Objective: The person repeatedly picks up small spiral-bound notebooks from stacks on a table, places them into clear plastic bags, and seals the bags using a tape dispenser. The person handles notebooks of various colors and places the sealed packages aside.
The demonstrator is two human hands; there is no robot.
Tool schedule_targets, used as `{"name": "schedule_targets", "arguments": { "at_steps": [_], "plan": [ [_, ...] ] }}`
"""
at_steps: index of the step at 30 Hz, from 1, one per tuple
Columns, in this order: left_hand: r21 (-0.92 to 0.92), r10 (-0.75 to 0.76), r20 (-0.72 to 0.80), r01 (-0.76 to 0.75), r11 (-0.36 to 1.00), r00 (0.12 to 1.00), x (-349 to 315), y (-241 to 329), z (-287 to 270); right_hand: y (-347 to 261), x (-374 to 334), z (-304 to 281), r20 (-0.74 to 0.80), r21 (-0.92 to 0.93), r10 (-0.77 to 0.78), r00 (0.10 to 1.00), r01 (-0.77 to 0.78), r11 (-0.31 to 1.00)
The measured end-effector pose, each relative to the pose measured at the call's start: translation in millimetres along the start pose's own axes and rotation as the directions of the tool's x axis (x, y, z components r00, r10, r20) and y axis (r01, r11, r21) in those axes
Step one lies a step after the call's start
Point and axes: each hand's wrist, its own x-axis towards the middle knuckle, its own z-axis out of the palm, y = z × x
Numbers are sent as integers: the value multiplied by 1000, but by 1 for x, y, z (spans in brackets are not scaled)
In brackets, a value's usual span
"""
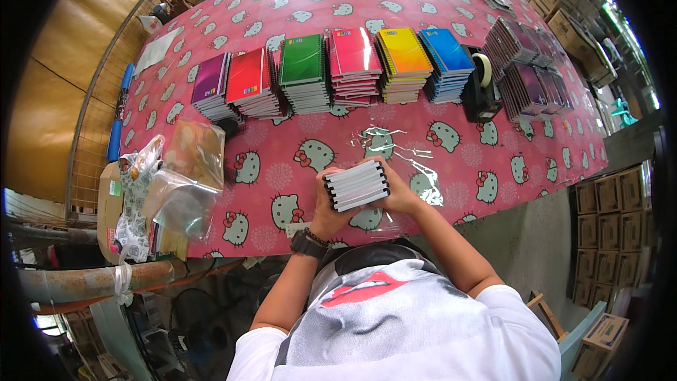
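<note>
Between my two hands is a small stack of spiral notebooks (356, 185), its white page edges turned up and black bindings along the sides. My left hand (327, 210) is closed round the stack's left side, with a dark watch and bracelet on the wrist. From the right, my right hand (399, 192) grips the same stack. Both hands are low over the near edge of the table; the fingers under the stack are partly hidden. Beyond them stands a row of notebook piles: purple (210, 85), red (250, 79), green (302, 63), pink (355, 56), yellow (403, 53) and blue (446, 53).
A pink cat-patterned cloth (395, 148) covers the table. A black tape dispenser (482, 92) stands beside wrapped purple notebook stacks (532, 88) at the right. Clear plastic bags (185, 190) lie at the left. Cardboard boxes (610, 229) are piled beyond the table's right side.
</note>
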Motion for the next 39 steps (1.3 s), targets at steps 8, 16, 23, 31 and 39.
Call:
{"name": "schedule_targets", "arguments": {
  "at_steps": [8,16,23,31,39],
  "plan": [
    [-208,-248,56,254,945,967,14,12,-2,-16,4,-12,4,-39,85,996,-85,996],
    [-442,-678,98,642,626,729,47,16,18,-21,-23,-81,-464,-496,101,880,-353,794],
    [-264,-797,32,774,576,604,59,14,22,19,-30,-76,-480,-797,-232,846,-310,518],
    [-233,-812,61,799,554,581,71,-7,16,30,-38,-99,-606,45,359,709,-421,906],
    [-179,-796,15,785,593,605,61,-20,6,12,-24,-93,-594,-85,244,767,-361,929]
  ]
}}
